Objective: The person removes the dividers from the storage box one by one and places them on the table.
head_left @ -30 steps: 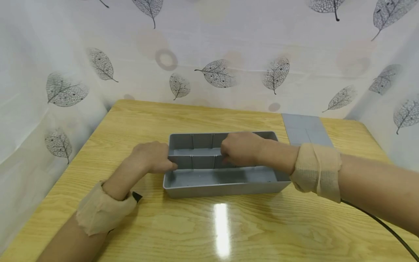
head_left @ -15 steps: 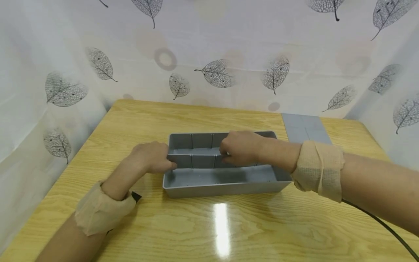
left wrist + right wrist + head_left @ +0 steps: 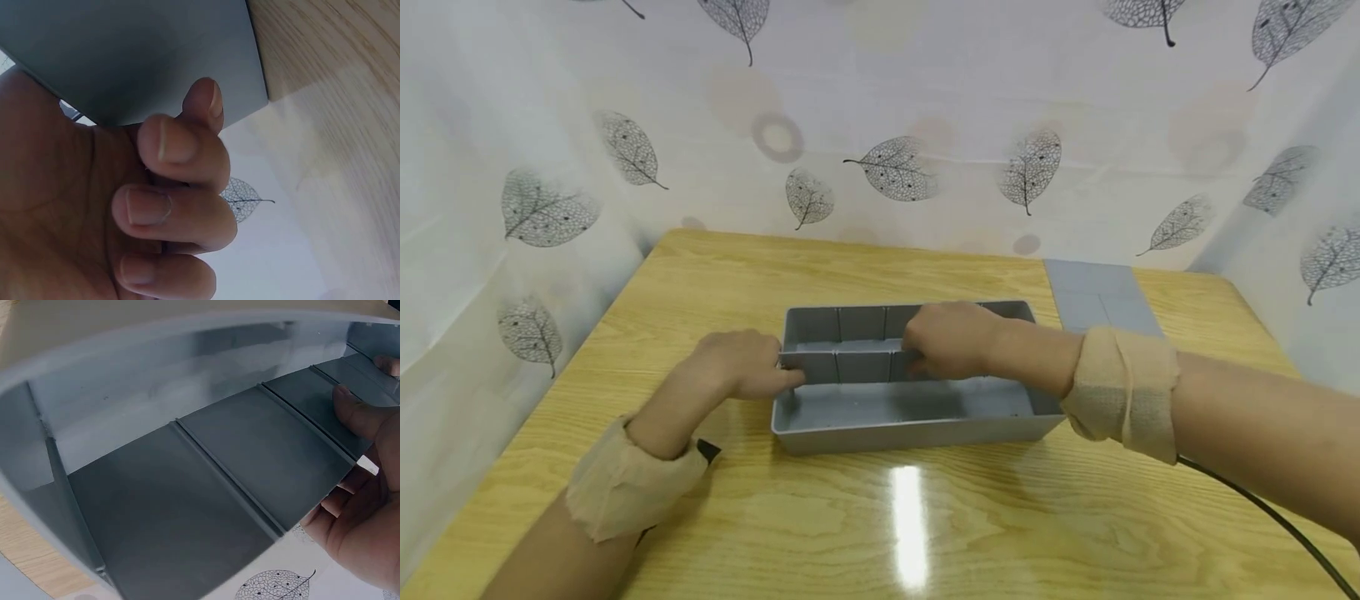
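Note:
A long grey plastic box point(image 3: 910, 436) lies on the table, split lengthwise by a ribbed grey divider point(image 3: 861, 367). My right hand point(image 3: 951, 340) reaches into it from above and pinches the divider near its middle. In the right wrist view, the thumb point(image 3: 356, 415) lies on the divider's front face and the fingers are curled behind it. At the box's left end, my left hand point(image 3: 737, 365) grips the end wall, its thumb over the rim on the inside. The left wrist view has its curled fingers point(image 3: 184, 153) against the wall's outer face.
Flat grey panels point(image 3: 1093, 292) lie at the back right of the wooden table point(image 3: 760, 517). A leaf-patterned curtain point(image 3: 955, 100) hangs behind and at both sides. From the right wrist's wrap a black cable point(image 3: 1262, 508) trails off.
The divider's left end sits very slightly higher against the end wall. The box and both hands have shifted slightly left in view; their grips look the same.

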### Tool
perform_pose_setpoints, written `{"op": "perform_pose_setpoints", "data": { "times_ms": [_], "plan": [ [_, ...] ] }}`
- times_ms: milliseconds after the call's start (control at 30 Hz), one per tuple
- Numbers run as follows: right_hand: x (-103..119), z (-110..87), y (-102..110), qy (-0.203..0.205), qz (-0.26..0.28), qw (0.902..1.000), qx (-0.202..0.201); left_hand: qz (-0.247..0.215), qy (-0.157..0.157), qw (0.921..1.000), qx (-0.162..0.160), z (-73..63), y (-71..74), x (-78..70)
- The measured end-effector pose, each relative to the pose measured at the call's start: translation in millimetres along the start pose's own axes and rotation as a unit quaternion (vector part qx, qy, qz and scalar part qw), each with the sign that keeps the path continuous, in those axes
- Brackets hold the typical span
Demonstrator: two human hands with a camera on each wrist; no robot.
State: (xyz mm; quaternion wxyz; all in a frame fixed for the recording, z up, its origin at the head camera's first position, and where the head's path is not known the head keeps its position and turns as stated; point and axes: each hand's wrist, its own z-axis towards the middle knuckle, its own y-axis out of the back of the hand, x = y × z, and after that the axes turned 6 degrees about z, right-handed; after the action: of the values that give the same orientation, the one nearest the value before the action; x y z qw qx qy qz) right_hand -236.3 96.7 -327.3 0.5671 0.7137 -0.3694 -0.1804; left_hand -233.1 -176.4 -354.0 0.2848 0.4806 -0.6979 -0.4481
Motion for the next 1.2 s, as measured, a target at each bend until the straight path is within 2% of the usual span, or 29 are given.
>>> {"op": "perform_pose_setpoints", "data": {
  "times_ms": [167, 400, 567, 667, 967, 1200],
  "plan": [
    [3, -3.2, 10, 0.006, 0.002, 1.0000, 0.001, 0.007, -0.001, 0.9997, 0.022, 1.6, 1.7, -0.1],
    [6, -5.4, 13, -0.002, 0.022, 0.9997, 0.012, 0.012, -0.003, 0.9994, 0.032, 3.9, 0.9, 0.1],
    [5, -5.0, 7, -0.016, 0.031, 0.9989, 0.031, 0.008, -0.004, 0.9995, 0.030, 4.9, -1.2, 0.0],
    [3, -2.8, 5, -0.006, 0.024, 0.9992, 0.031, 0.007, -0.003, 0.9995, 0.029, 5.0, -2.0, -0.4],
    [2, -1.1, 13, 0.002, 0.023, 0.9991, 0.036, 0.018, -0.003, 0.9995, 0.027, 5.8, -2.7, -1.5],
    [0, -4.9, 9, 0.010, 0.060, 0.9978, 0.025, 0.019, -0.004, 0.9995, 0.026, 7.6, -1.7, -2.5]
  ]
}}
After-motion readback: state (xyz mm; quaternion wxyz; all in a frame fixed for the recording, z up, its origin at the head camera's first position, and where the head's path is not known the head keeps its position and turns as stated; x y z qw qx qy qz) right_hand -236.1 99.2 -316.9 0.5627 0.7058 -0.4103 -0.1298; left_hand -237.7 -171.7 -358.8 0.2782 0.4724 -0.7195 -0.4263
